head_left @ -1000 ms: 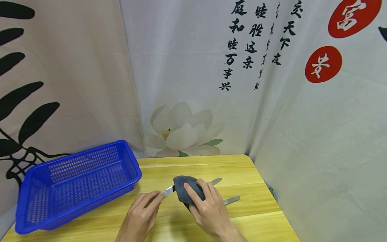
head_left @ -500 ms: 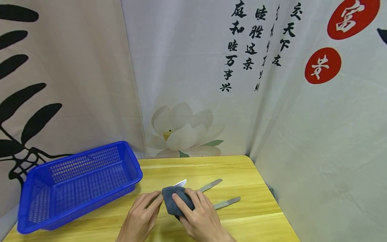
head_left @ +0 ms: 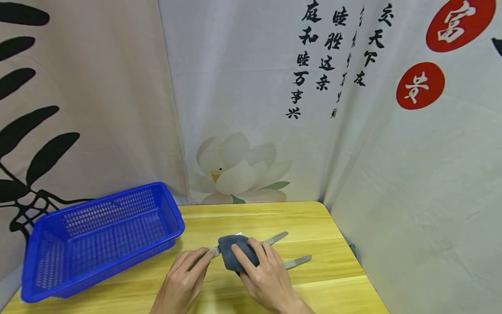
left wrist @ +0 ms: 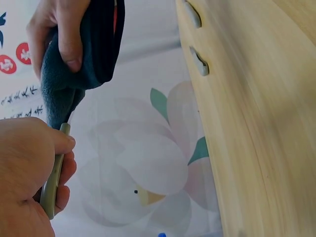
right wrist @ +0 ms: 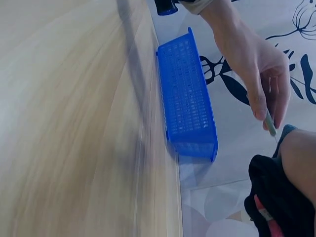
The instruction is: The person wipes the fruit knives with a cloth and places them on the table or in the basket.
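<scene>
Where the scene begins at the left, a blue perforated basket [head_left: 121,262] stands on the wooden table [head_left: 333,288]. Next comes the left hand [head_left: 183,274], its thumb and fingers pinching the pale green handle of the held knife [head_left: 215,251]; in the left wrist view the fingers wrap round the far side of that handle. At centre, the dark blue-grey cloth [head_left: 231,254] covers most of the blade; a small bright sliver beyond its far edge appears to be the tip. The right hand [head_left: 268,274] grips the cloth, its upper fingers bent and slightly spread over the folds; how the remaining fingers lie underneath cannot be told. At the right, a far knife [head_left: 277,237] and a near knife [head_left: 299,261] rest on the table, blades pointing rightward, handles partly hidden by the right hand.

The step in hand seems to be wiping the blade. It is best done with the handle pinched steadily, several layers between fingertips and edge, and strokes running from handle to tip. Which way the edge faces is hidden, so pressure should stay light.
</scene>
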Available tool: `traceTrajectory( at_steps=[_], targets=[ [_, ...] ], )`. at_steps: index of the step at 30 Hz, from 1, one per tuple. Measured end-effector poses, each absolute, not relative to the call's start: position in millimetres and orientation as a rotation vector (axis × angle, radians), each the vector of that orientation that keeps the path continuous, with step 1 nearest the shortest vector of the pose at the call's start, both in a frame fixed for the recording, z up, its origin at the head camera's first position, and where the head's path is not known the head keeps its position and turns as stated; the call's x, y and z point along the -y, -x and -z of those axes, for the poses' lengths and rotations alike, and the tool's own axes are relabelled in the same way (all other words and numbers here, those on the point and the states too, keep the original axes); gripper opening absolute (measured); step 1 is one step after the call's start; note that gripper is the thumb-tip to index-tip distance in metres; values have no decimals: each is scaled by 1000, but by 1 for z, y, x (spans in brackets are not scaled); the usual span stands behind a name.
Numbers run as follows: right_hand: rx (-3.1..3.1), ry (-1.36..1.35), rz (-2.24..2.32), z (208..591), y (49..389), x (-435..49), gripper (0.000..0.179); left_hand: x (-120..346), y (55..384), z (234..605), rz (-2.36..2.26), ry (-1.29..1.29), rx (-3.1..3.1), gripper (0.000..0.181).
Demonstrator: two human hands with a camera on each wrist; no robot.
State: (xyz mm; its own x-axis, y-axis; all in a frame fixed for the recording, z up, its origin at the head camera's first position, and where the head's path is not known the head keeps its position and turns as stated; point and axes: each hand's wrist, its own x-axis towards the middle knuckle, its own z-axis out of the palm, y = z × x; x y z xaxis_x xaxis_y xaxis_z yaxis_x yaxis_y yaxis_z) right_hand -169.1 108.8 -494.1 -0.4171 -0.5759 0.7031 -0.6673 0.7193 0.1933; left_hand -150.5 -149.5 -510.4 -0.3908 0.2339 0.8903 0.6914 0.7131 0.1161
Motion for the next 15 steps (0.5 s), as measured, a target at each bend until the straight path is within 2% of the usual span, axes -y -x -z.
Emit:
traceTrajectory(
  at_steps=[15],
  targets=[
    [2189, -831, -187, 496, 186, -129, 76, 150, 150, 510, 597, 713, 1955, 46]
  ],
)
